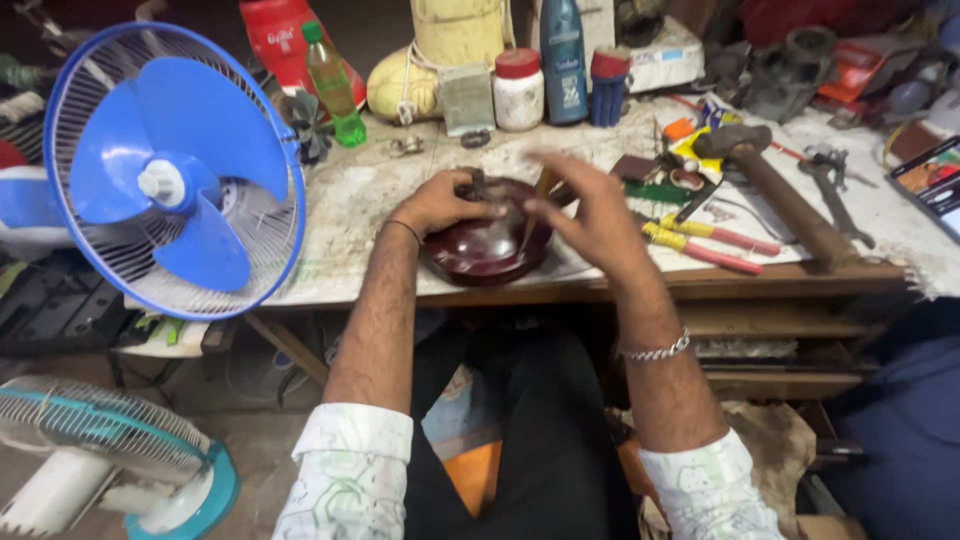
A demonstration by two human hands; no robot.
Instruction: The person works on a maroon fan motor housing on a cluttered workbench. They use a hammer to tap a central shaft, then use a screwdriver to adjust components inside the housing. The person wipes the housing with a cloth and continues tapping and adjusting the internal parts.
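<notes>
left hand (440, 203) clamped on top of dark red domed housing (488, 240), fingers curled on its hub. right hand (590, 215) spread, blurred, hovering just right of housing, gripping nothing visible. housing sits at near edge of workbench (340, 210), seemingly mid-job; no loose screws discernible. behind housing: green bottle (335, 85) part full of liquid, white jar (518, 90) with red lid on, contents hidden. left of housing: blue fan (175, 170).

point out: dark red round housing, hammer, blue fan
dark red round housing (480, 255), head view, on its glossy front curve.
hammer (790, 205), head view, on the middle of the wooden handle.
blue fan (165, 185), head view, on the white hub.
</notes>
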